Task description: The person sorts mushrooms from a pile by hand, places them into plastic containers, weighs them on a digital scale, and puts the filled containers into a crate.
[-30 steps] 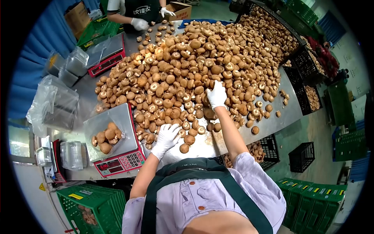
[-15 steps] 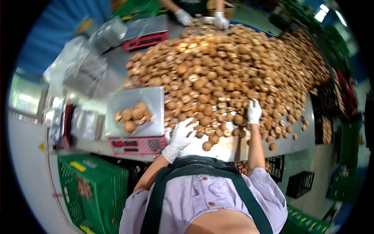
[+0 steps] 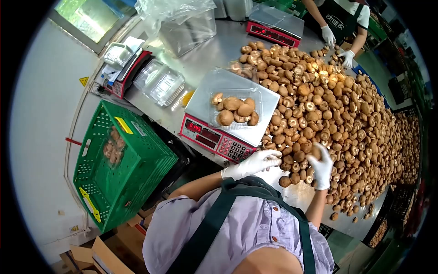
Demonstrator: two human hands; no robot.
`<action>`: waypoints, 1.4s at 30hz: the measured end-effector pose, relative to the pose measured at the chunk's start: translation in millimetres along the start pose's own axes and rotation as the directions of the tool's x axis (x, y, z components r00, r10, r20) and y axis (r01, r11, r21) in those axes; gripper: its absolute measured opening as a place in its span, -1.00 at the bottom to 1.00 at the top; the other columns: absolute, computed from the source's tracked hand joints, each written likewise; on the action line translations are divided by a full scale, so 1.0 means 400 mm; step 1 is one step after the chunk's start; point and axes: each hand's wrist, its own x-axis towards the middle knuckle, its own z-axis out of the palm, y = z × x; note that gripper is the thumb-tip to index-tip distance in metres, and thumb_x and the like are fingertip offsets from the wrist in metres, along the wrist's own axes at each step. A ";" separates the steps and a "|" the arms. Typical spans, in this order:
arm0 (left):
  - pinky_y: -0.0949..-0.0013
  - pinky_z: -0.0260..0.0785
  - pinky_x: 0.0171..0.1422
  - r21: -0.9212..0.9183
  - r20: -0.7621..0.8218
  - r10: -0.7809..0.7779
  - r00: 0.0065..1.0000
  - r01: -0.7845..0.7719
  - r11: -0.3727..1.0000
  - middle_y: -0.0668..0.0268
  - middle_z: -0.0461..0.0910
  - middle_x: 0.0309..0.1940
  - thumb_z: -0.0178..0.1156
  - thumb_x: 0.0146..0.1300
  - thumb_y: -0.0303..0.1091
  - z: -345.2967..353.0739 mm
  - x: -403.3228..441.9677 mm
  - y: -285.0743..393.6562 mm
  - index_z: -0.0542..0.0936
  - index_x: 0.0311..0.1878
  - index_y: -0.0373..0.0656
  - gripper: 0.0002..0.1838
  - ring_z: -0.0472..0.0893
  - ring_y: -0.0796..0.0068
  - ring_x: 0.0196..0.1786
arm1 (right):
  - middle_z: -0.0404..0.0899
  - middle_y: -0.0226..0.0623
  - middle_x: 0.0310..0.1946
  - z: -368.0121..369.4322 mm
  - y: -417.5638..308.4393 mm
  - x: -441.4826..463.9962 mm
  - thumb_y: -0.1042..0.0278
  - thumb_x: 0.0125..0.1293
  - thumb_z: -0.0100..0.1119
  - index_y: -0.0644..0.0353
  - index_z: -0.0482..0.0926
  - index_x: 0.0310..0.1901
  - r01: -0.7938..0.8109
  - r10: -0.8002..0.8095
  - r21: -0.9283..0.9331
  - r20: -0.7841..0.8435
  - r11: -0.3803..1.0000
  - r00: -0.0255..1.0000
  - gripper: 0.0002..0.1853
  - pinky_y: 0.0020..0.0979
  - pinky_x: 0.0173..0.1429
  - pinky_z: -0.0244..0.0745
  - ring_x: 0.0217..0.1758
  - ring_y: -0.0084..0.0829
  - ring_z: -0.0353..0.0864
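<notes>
My left hand (image 3: 253, 165), in a white glove, lies at the front right corner of the digital scale with its fingers stretched out toward the edge of the mushroom pile (image 3: 315, 112). Nothing shows in it. A brown mushroom (image 3: 315, 152) sits between the thumb and fingers of my gloved right hand (image 3: 322, 167), above the near side of the pile. On the metal plate of the scale (image 3: 200, 101) rests a clear plastic tray (image 3: 258, 98) with several mushrooms (image 3: 238, 109) in it. The red display reads about 0.145.
Left of the scale stand empty clear trays (image 3: 159, 83) and another red scale (image 3: 127, 73). A plastic bag (image 3: 182, 23) lies behind. A green crate (image 3: 130, 176) holding packed mushrooms is at lower left. Across the table, a co-worker's gloved hands (image 3: 346, 58) are near a third scale (image 3: 276, 29).
My view has swung left, bringing the scale toward the middle. My right hand has lifted off the pile's near edge and now holds a mushroom. My left hand stays by the scale.
</notes>
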 end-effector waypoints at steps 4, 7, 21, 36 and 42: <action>0.52 0.36 -0.45 -0.165 0.065 -0.112 0.992 0.121 0.979 0.35 0.50 -0.46 0.13 0.37 -0.22 -0.023 -0.002 0.026 0.50 -0.02 -0.26 -0.70 0.48 0.62 -0.50 | 0.60 -0.23 -0.11 0.163 -0.174 -0.028 0.19 -0.22 0.57 0.12 0.57 0.02 0.287 -0.253 -0.051 0.341 0.957 0.905 -0.34 -0.34 0.09 0.47 -0.02 -0.24 0.56; 0.55 0.25 -0.56 -0.314 -0.022 -0.203 0.979 0.186 0.931 0.41 0.45 -0.57 0.09 0.39 -0.31 -0.058 -0.023 0.009 0.52 -0.22 -0.28 -0.80 0.41 0.63 -0.61 | 0.59 -0.21 -0.08 0.210 -0.239 -0.024 0.18 -0.21 0.57 0.10 0.49 0.12 0.242 -0.175 -0.103 0.435 0.965 0.883 -0.25 -0.33 0.12 0.45 0.01 -0.24 0.55; 0.59 0.40 -0.38 -0.117 -0.303 0.012 0.953 -0.050 0.992 0.33 0.59 -0.48 0.11 0.32 -0.45 -0.358 -0.306 0.072 0.61 -0.25 -0.28 -0.87 0.56 0.64 -0.48 | 0.50 -0.25 0.09 0.312 -0.329 0.189 0.37 0.23 0.25 0.18 0.39 0.24 -0.067 -0.027 0.362 0.249 0.930 0.968 -0.48 -0.44 0.19 0.42 0.04 -0.46 0.56; 0.12 0.12 0.42 0.725 -0.689 0.678 0.256 0.269 0.634 -0.10 0.15 0.37 0.25 0.16 -0.41 -0.607 -0.263 0.118 0.34 0.30 -0.23 -0.39 0.18 -0.03 0.42 | 0.54 -0.18 0.14 0.327 -0.183 0.220 0.15 0.42 0.01 0.20 0.44 0.23 0.015 0.015 0.183 -0.164 0.983 0.986 -0.56 -0.38 0.27 0.37 0.19 -0.36 0.51; 0.28 0.20 0.34 0.345 -0.872 0.430 0.235 -0.330 0.879 0.09 0.35 0.26 0.14 0.26 -0.49 -0.625 -0.191 0.162 0.31 0.31 -0.34 -0.46 0.37 0.26 0.26 | 0.60 -0.25 0.04 0.219 0.006 0.088 0.36 0.34 0.10 0.25 0.52 0.14 -0.289 0.298 0.076 -0.187 0.954 0.936 -0.64 -0.46 0.20 0.39 0.07 -0.48 0.54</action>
